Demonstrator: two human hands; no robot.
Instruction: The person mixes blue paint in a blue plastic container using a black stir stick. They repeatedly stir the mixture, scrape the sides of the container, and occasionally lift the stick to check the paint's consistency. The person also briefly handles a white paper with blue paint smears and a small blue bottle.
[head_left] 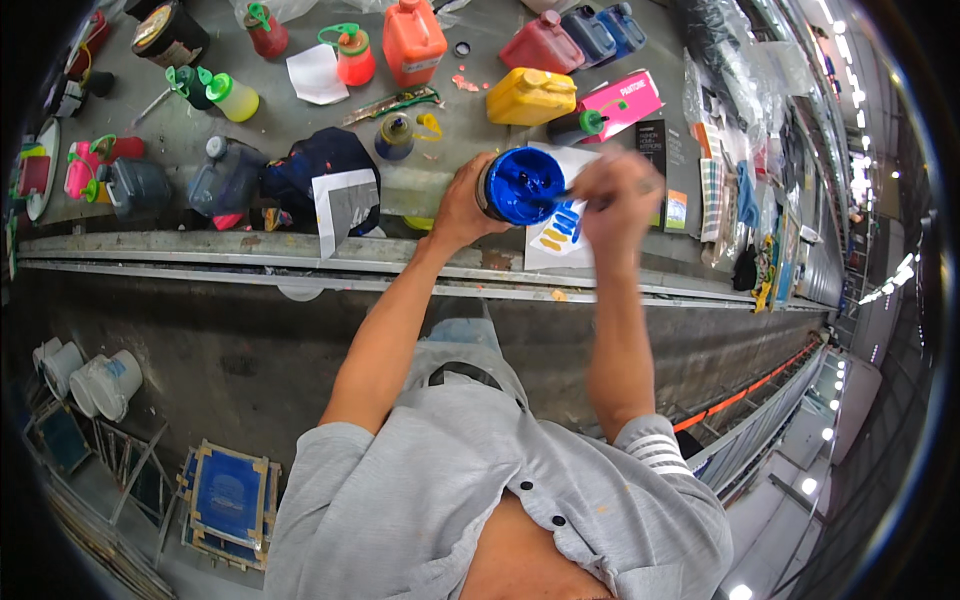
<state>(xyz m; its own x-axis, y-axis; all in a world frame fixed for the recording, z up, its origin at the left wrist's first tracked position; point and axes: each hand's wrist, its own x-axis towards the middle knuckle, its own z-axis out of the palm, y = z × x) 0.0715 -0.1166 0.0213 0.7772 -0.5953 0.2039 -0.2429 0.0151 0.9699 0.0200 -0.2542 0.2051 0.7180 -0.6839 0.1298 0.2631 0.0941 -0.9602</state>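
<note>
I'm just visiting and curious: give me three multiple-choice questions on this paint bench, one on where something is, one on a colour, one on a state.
1. Where is the sheet with paint swatches?
A. Just below the open tub
B. On the floor
C. Pinned to a wall

2. What colour is the paint in the open tub?
A. Red
B. Blue
C. Green

3. What is the left hand doing?
A. Resting flat on the bench
B. Hanging free
C. Gripping the tub

Answers: 1 A, the sheet lies on the bench under the tub and the right hand. 2 B, the inside shows deep blue. 3 C, its fingers wrap the tub's side.
</note>
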